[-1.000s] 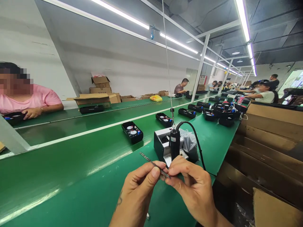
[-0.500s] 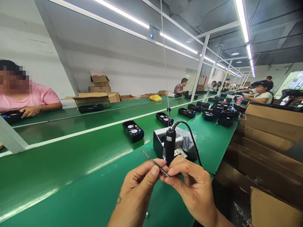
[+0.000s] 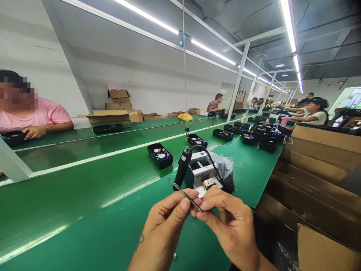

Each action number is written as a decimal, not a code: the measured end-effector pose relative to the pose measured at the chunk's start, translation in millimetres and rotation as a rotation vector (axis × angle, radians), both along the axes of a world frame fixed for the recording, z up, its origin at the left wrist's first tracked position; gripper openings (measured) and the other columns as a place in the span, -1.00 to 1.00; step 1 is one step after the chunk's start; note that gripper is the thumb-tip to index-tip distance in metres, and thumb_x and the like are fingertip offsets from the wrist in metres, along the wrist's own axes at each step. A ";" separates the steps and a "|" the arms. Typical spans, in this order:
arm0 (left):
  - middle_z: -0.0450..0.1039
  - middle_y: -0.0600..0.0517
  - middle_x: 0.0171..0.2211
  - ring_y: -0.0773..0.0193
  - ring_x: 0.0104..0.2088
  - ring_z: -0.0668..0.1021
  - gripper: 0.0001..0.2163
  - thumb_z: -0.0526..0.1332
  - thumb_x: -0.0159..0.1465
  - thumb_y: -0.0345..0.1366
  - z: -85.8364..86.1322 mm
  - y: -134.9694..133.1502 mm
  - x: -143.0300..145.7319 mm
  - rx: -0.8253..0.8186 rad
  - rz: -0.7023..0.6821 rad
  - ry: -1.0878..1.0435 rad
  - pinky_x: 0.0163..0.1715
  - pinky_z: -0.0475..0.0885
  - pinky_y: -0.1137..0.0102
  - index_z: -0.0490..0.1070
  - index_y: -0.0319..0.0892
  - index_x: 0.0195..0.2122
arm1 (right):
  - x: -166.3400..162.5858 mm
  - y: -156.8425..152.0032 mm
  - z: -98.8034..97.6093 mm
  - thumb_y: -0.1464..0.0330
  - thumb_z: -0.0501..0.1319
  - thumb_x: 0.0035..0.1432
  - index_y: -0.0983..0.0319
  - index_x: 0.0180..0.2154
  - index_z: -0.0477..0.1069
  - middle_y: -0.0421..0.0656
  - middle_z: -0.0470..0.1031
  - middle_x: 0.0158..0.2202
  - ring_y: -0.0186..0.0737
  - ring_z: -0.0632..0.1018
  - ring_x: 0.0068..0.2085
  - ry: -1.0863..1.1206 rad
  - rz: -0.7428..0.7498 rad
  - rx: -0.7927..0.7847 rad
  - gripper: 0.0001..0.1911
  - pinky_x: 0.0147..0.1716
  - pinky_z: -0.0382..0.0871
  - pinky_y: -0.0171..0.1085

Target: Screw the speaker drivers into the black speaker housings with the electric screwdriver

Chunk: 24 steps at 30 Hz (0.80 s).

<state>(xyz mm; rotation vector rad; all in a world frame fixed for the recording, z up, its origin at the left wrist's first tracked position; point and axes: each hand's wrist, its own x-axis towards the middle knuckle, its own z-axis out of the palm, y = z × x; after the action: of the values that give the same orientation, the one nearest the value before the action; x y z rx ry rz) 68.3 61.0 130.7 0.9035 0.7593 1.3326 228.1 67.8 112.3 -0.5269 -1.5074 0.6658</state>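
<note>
My left hand (image 3: 166,222) and my right hand (image 3: 229,226) meet just above the near edge of the green bench (image 3: 84,210). Both pinch a thin metal screwdriver bit (image 3: 184,194) that points up and to the left; the left thumb and forefinger grip its middle, the right fingertips hold its lower end. Right behind the hands a black electric screwdriver (image 3: 182,169) hangs tilted from a thin cable, its cord looping to the right. A black-and-white screw feeder box (image 3: 201,174) stands on the bench behind it, with a crumpled plastic bag (image 3: 225,169) at its side.
Black open device casings (image 3: 160,154) lie along the green conveyor belt. A person in a pink shirt (image 3: 34,116) works across the belt at left; more people sit farther down the line. Cardboard boxes (image 3: 321,158) stack at my right and along the far wall.
The hanging electric screwdriver has swung to the left and tilted, uncovering the feeder box. My hands and the bit have hardly moved.
</note>
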 end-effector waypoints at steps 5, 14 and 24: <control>0.71 -0.06 -0.30 0.07 -0.17 0.68 -0.67 0.61 0.10 -0.02 -0.1 -1.3 -1.2 -0.024 -0.039 -0.028 0.06 0.57 0.18 0.75 -0.08 -0.20 | 0.9 -0.6 -0.6 0.52 0.42 0.31 0.05 -0.13 0.64 -0.19 0.63 -0.29 -0.16 0.64 -0.26 0.002 -0.041 0.071 -0.78 -0.29 0.60 -0.18; 0.72 -0.13 -0.26 0.01 -0.18 0.70 -0.65 0.60 0.09 0.05 0.9 -1.9 1.1 0.051 0.002 -0.021 0.00 0.62 0.12 0.76 -0.13 -0.32 | 1.4 -2.7 1.8 0.58 0.38 0.29 0.11 -0.16 0.62 -0.17 0.61 -0.33 -0.19 0.60 -0.32 -0.009 -0.101 0.194 -0.76 -0.34 0.54 -0.19; 0.73 -0.05 -0.11 0.10 -0.04 0.69 -0.74 0.60 0.13 0.00 -11.6 0.2 -3.2 0.004 -0.034 -0.039 0.09 0.62 0.26 0.76 -0.02 -0.28 | 0.0 -2.0 -3.9 0.50 0.44 0.29 0.06 -0.12 0.64 -0.19 0.65 -0.31 -0.16 0.62 -0.28 0.040 -0.070 0.103 -0.78 -0.32 0.58 -0.20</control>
<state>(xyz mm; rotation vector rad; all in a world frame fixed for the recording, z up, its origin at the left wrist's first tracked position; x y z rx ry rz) 65.1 61.2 119.1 0.8871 0.7089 1.3186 228.1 65.8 108.5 -0.4826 -1.4703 0.5380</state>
